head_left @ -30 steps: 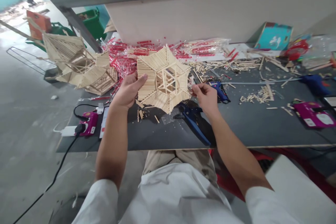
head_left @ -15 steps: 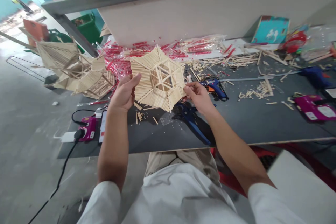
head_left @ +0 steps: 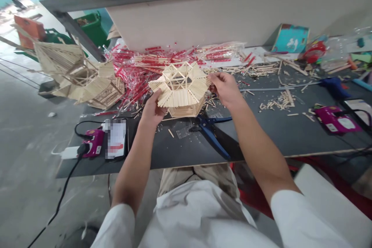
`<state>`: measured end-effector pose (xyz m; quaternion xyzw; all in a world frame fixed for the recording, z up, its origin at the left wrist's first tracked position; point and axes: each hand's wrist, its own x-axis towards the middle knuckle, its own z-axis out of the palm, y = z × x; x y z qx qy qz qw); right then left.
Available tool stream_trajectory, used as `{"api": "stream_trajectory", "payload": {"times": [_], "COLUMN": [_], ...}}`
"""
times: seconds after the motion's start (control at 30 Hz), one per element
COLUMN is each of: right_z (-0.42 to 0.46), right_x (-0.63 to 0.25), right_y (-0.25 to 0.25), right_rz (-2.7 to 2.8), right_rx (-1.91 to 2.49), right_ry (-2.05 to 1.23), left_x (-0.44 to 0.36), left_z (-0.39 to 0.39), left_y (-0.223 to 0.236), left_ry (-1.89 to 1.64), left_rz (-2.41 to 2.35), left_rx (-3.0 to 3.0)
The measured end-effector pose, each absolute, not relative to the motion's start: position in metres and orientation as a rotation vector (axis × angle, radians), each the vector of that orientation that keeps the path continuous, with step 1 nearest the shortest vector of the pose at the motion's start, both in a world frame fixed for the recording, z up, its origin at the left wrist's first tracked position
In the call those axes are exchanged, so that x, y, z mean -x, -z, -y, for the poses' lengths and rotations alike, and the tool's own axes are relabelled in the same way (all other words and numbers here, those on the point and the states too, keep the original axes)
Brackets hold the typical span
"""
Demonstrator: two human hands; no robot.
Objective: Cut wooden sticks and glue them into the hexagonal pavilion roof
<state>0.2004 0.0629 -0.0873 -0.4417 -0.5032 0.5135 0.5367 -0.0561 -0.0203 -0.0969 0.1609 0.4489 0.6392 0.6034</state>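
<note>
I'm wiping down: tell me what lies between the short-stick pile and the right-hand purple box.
The head view shows loose sticks on the tabletop between the pile and the purple box.

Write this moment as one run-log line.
left hand: grips stick model, left side | right hand: holds its right side | on table: blue-handled tool, phone, loose sticks

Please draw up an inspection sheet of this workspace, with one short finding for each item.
Surface: dark tabletop, scattered with stick pieces.
Job's things: small stick model, held.
Clutter: red-marked plastic wrappers heaped behind; blue-handled tool and phone towards the front edge.
Hands: left hand and right hand grip opposite sides of the model.
Cables: black cable leads from the left magenta power block towards the floor.
Surroundings: larger stick model at left; green bin beyond.
</note>
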Motion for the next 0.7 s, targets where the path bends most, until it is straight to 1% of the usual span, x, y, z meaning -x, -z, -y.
{"api": "stream_trajectory", "payload": {"times": [0.17, 0.23, 0.27, 0.37, 0.4, 0.43, 0.57, 0.7], "right_z": [-0.073, -0.075, -0.076, -0.075, -0.073, -0.070, -0.054, -0.035], "right_x": [-0.199, -0.202, -0.204, -0.206, -0.205, -0.203, -0.184, -0.170], "right_y": [0.096, 0.096, 0.095, 0.080, 0.072, 0.064, 0.027, 0.000], "right_rz": [1.178, 1.217, 1.265, 1.411, 1.440, 1.461, 1.555, 1.647], "right_rx": [1.068, 1.122, 1.171, 1.277, 1.258, 1.215, 1.012, 0.969], "right_ry": [-1.217, -1.154, -1.069, -0.664, -0.572, -0.547, -0.844, -1.025], "left_x": [0.054, 0.050, 0.047, 0.040, 0.038, 0.037, 0.031, 0.026], "left_z": [0.021, 0.024, 0.025, 0.029, 0.030, 0.031, 0.034, 0.042], "left_y": [0.106, 0.107, 0.107, 0.107, 0.107, 0.108, 0.111, 0.110], "left_ry": [-1.470, -1.465, -1.463, -1.466, -1.468, -1.472, -1.497, -1.565], "left_rz": [-0.982, -0.941, -0.915, -0.865, -0.863, -0.862, -0.807, -0.698], "left_rx": [-0.387, -0.401, -0.413, -0.451, -0.458, -0.466, -0.511, -0.612]}}
